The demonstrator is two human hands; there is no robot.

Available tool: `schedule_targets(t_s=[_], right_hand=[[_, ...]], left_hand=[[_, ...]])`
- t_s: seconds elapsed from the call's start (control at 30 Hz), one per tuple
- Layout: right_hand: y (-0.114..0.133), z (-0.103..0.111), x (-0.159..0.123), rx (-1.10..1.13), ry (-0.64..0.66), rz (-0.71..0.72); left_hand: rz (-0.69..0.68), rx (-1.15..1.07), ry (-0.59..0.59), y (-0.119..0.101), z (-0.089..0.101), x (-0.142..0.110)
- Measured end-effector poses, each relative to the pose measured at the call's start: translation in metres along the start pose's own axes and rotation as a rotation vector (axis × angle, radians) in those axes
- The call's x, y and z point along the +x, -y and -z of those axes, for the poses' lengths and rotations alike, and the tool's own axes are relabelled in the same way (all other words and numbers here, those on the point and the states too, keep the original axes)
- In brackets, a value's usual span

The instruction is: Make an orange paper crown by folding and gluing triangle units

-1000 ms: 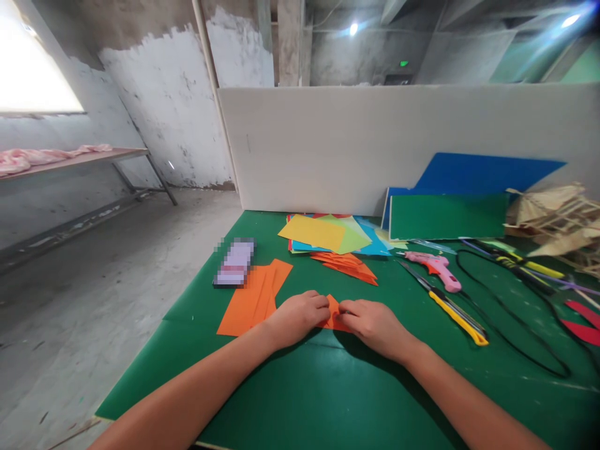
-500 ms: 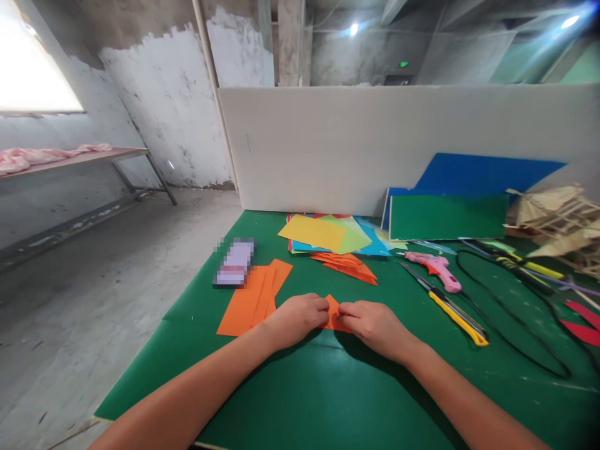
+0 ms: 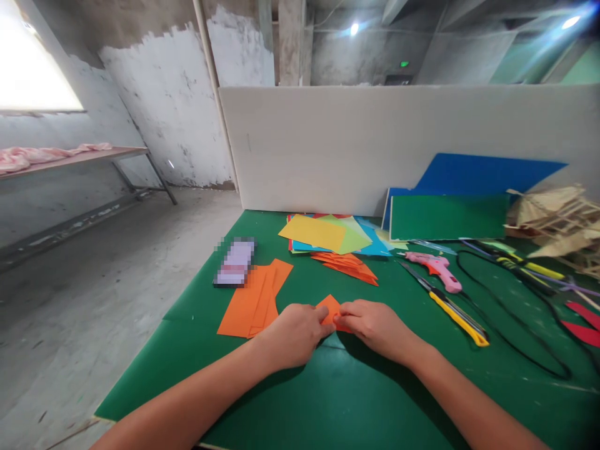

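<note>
Daylight from the window (image 3: 40,62) at upper left is blown out to plain white, while the ceiling (image 3: 440,47) stays dim. One lamp (image 3: 354,29) glows small; another lamp (image 3: 570,22) throws a bluish streak of flare. Soft shadows lie under the left hand (image 3: 296,332) and right hand (image 3: 372,325), with faint sheen on the table (image 3: 328,400). Coarse blocks hide the phone (image 3: 237,262). Wide-angle stretching shows towards the edges, and fine detail looks smeared.
</note>
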State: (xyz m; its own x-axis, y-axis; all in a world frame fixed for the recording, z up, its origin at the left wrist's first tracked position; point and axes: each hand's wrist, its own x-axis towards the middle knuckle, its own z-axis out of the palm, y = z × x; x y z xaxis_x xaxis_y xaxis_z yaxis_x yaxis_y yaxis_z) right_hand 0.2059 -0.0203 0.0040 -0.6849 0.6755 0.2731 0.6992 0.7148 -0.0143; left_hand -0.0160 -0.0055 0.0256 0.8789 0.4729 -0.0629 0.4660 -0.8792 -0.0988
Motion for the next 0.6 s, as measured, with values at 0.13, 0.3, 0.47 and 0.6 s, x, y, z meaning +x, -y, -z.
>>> schedule_targets(t_s=[0.13,0.3,0.47,0.6], right_hand=[[0.003,0.004,0.0,0.041,0.035,-0.046],[0.006,0.003,0.004,0.043,0.073,-0.075],[0.009,-0.002,0.01,0.035,0.091,-0.065],[0.013,-0.004,0.014,0.035,0.085,-0.09]], left_hand=[[0.013,-0.04,0.016,-0.001,0.003,0.001],[0.06,-0.131,-0.057,0.003,0.007,-0.001],[0.067,-0.202,-0.073,0.01,0.006,-0.002],[0.059,-0.213,-0.06,0.012,0.006,-0.001]])
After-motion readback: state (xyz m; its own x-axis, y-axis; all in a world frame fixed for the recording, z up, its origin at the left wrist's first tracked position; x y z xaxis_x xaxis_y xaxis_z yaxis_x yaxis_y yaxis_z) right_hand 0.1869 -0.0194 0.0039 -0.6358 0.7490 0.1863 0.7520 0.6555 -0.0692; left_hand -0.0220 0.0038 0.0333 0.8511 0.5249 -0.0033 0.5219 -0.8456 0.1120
